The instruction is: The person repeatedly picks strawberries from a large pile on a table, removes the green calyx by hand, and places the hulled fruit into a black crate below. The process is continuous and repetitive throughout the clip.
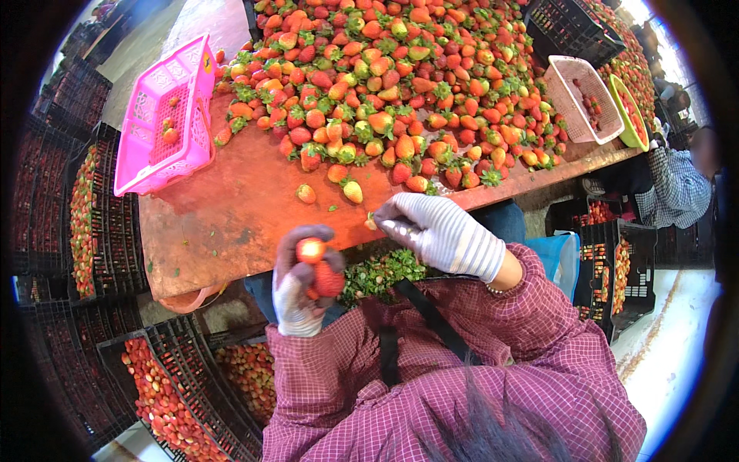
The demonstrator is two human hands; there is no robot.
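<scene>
My left hand, in a striped knit glove with dark-stained fingers, is curled around strawberries. A bright orange-red strawberry shows at its top, and a deeper red strawberry sits below that one, against the palm. To the right, my gloved right hand is pinched at the front edge of the table. A small pale-and-red strawberry piece shows at its fingertips. Beyond both hands a large heap of strawberries with green caps covers much of the red tabletop. Two loose strawberries lie nearest me.
A pink plastic basket holding a few strawberries stands left. Green strawberry caps collect below the table edge. Black crates of strawberries flank me. A pale basket and yellow-green basin stand right, near another person.
</scene>
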